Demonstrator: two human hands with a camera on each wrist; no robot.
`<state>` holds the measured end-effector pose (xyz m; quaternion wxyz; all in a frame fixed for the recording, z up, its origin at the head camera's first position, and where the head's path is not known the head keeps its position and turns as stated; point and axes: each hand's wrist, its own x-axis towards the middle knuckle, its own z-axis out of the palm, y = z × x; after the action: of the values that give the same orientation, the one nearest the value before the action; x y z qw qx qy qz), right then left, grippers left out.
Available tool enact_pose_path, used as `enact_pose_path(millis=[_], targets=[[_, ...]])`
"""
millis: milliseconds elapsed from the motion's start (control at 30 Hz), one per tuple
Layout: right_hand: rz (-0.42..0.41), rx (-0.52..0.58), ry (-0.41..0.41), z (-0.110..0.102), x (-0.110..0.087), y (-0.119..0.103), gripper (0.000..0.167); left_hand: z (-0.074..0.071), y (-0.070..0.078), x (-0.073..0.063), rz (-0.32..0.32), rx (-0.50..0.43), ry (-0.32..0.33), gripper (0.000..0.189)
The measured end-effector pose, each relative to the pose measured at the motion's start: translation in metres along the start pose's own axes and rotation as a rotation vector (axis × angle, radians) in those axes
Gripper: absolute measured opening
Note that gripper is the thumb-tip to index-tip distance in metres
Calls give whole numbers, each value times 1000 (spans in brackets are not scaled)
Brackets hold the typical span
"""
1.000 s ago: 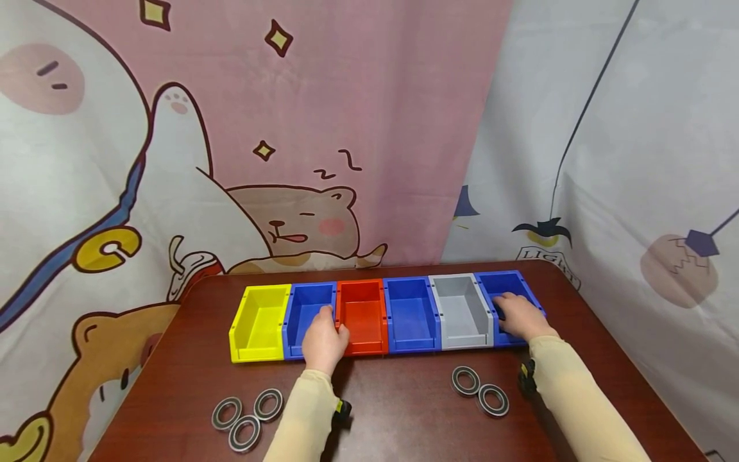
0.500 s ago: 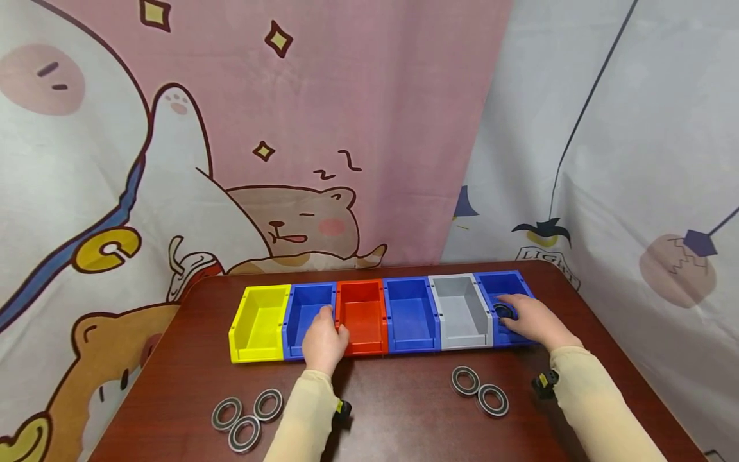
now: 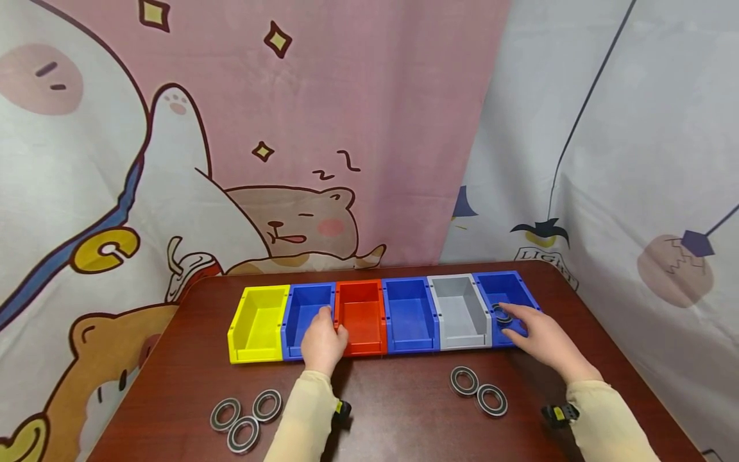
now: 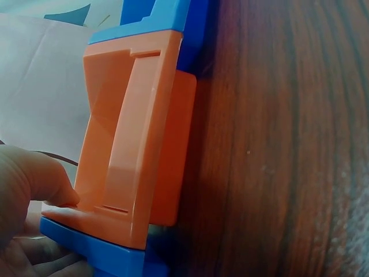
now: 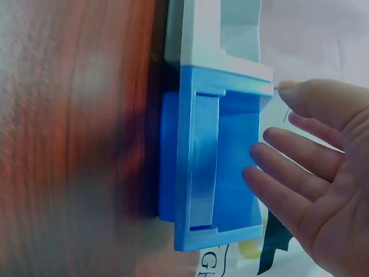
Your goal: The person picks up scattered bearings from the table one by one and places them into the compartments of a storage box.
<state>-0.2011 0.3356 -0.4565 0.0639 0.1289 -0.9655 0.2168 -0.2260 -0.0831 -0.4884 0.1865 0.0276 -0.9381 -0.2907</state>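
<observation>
My left hand (image 3: pixel 322 343) grips the adjoining walls of the red storage bin (image 3: pixel 362 324) and the blue bin (image 3: pixel 300 321) left of it. In the left wrist view, the thumb (image 4: pixel 49 182) presses the red bin's edge, with the other fingers on the blue bin's side. My right hand (image 3: pixel 545 340) is at the rightmost blue bin (image 3: pixel 508 282), fingers spread and apart from one another. A ball bearing (image 3: pixel 503 314) is in that bin beside the index fingertip; whether they touch I cannot tell. The right wrist view shows nothing gripped in that hand.
Yellow (image 3: pixel 260 321), blue (image 3: pixel 410 314) and grey (image 3: pixel 462 311) bins stand in the same row. On the brown table (image 3: pixel 398 410), bearings lie in a group of three (image 3: pixel 244 434) at left and a pair (image 3: pixel 492 400) at right. A printed curtain (image 3: pixel 404 160) hangs behind.
My right hand has drawn back to the right and its fingers have spread, uncovering the bearing in the rightmost blue bin. The left hand stays in place.
</observation>
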Motion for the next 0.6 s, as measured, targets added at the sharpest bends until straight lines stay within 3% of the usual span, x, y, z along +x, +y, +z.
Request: enact_pose_path(millis=[300,600], targets=[[-44,16,83,4,-16,-14,55,1,-1,0,-3,6,-6,43],[-101,24,105,13,-31,-22,54,0,0,0,-14,3,-17,43]])
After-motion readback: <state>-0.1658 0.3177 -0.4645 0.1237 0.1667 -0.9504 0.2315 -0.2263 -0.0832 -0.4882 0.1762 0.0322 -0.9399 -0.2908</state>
